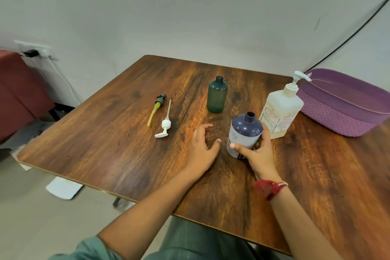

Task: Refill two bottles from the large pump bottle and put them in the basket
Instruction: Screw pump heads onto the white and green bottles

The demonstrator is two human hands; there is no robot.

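Right grip point(258, 154) wrapped round blue bottle point(244, 133), cap off, neck tilted up and away. Pump bottle point(281, 112) just beyond, to right; right side nearer. Left grip point(202, 148) open, empty, just left. Green bottle point(217, 96) upright farther back; basket point(341, 116) far right.

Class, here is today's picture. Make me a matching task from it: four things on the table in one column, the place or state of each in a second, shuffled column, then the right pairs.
Column A
1. green bottle
2. blue bottle
3. large pump bottle
4. white pump head

Column B
a. lies loose on the table
b. gripped by the right hand
c. stands next to the purple basket
d. stands open, nothing touching it

Pairs: 1-d, 2-b, 3-c, 4-a
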